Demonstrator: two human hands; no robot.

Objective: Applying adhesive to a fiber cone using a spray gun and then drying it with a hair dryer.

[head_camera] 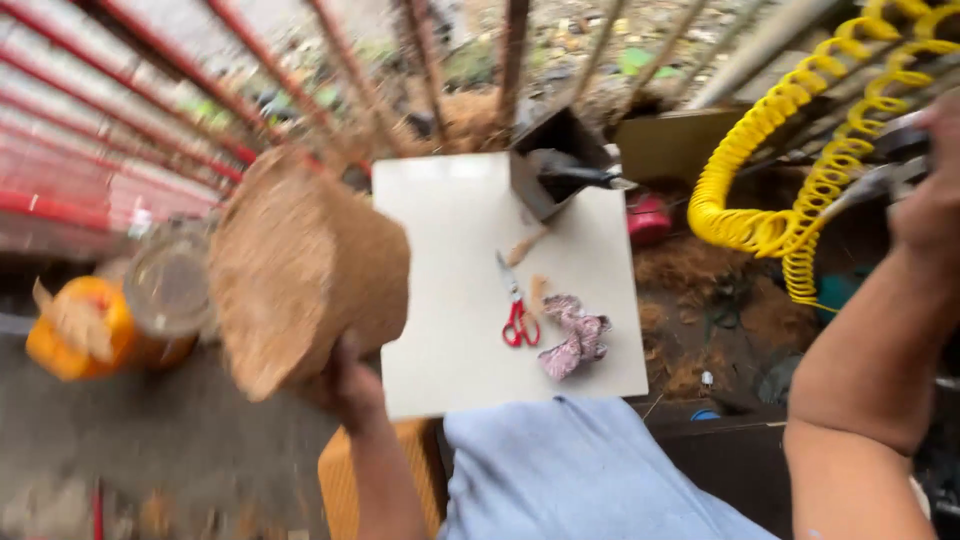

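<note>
My left hand (345, 385) grips a brown fibrous coir pot (300, 265) from below and holds it tilted above the left edge of a white board (450, 220). My right hand (925, 190) is raised at the far right, closed on a metal tool (880, 175) joined to a yellow coiled hose (800, 160). On the board lie red-handled scissors (517, 310) and a pink patterned cloth scrap (575, 335).
A dark metal box-shaped fixture (560, 165) stands at the board's far edge. An orange container (85, 325) and a clear jar (165, 290) sit at left. Red metal bars (120, 110) run behind. Loose brown fibre (690, 290) lies right of the board.
</note>
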